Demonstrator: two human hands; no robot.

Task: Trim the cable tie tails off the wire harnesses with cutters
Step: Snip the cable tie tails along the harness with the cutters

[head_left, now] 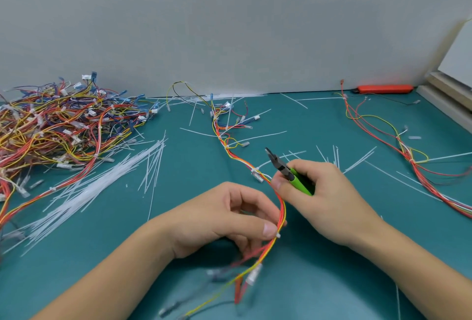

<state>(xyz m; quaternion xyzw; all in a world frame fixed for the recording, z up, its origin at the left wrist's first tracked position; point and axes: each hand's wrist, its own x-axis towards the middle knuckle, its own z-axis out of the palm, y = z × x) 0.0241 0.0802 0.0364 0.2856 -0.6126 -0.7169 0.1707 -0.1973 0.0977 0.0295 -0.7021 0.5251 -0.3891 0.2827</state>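
One red, orange and yellow wire harness (280, 207) lies mid-worktop, pinched by the left hand (224, 217); the right hand (324, 197) grips one green-handled cutters (288, 170), jaws slightly apart.

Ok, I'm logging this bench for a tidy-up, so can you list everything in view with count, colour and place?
wire harness pile: one heap, red, yellow and blue, far left of mat
held wire harness: one, red and yellow, centre, running to the back
loose wire harness: one, red and yellow, right side
cable ties: one loose bundle, white, left of centre
cut tails: many, white, scattered over the mat
cutters: one, green handles, centre
utility knife: one, orange, back right by the wall
mat: one, teal, covering the table
left hand: pinches the held wire harness
right hand: grips the cutters
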